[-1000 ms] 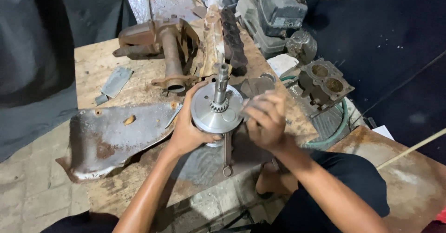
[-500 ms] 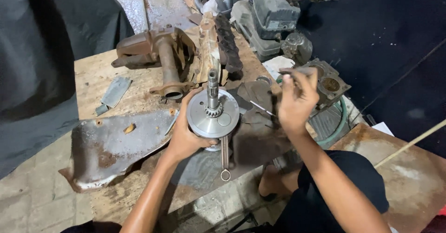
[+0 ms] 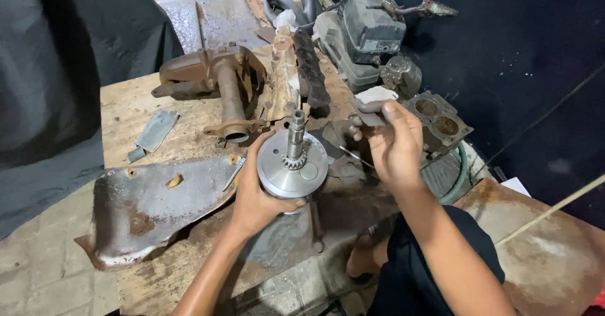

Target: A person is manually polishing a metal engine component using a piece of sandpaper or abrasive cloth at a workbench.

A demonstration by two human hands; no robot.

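Observation:
My left hand point(image 3: 255, 196) grips a round grey metal crankshaft wheel point(image 3: 291, 166) from below, with its splined shaft point(image 3: 296, 133) and small gear standing upright. A connecting rod point(image 3: 315, 224) hangs down beneath the wheel. My right hand point(image 3: 394, 143) is raised to the right of the shaft and pinches a small grey flat piece point(image 3: 368, 106) between thumb and fingers; a thin wire-like tool point(image 3: 353, 155) pokes out below the palm.
A rusty bent metal cover point(image 3: 145, 212) lies at left on the wooden board point(image 3: 129, 111). Behind stand a rusty pipe bracket point(image 3: 227, 95), a dark ribbed part point(image 3: 312, 70), an engine block point(image 3: 368, 29) and a two-hole cylinder piece point(image 3: 441, 120). A rusty plate point(image 3: 554, 247) lies at right.
My right hand has lifted off the wheel, moved right and up, and now holds a small grey piece. The left hand keeps the crankshaft wheel nearly still.

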